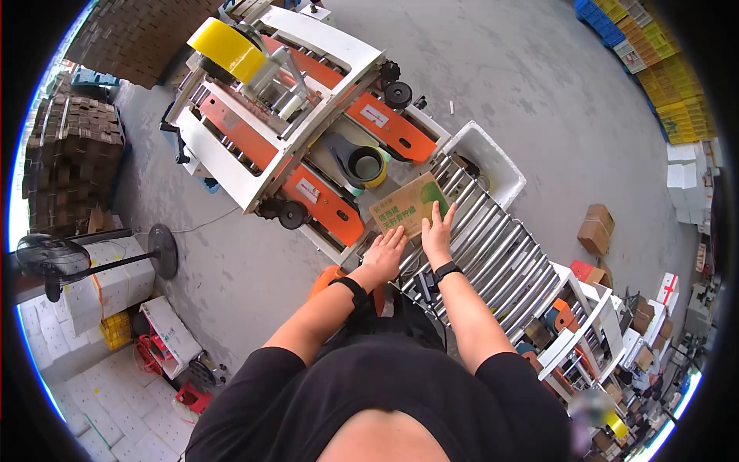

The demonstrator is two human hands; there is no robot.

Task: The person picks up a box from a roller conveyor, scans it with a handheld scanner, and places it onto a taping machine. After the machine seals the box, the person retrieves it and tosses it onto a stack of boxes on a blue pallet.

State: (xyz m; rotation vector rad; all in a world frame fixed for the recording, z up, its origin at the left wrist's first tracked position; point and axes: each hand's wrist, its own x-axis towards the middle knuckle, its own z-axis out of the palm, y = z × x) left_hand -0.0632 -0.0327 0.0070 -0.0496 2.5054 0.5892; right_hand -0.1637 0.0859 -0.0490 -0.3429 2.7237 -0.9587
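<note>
A flat-topped cardboard box [406, 206] with green print sits at the end of the roller conveyor [493, 250], at the mouth of a taping machine [308, 165] with orange side guides. My left hand [384, 256] lies with its fingers spread at the near left edge of the box. My right hand [438, 233] touches the box's near right side, fingers apart and pointing away from me. Neither hand is closed round the box. Past the box, a tape roll [366, 165] sits low between the guides, and a large yellow tape roll [227, 50] is mounted on top.
A white foam bin [485, 163] stands beyond the conveyor. A closed carton [596, 229] is on the floor at right. A black fan [162, 252] and white boxes [115, 285] are at left. Stacked crates [666, 85] stand at upper right. A blurred person [593, 408] is at lower right.
</note>
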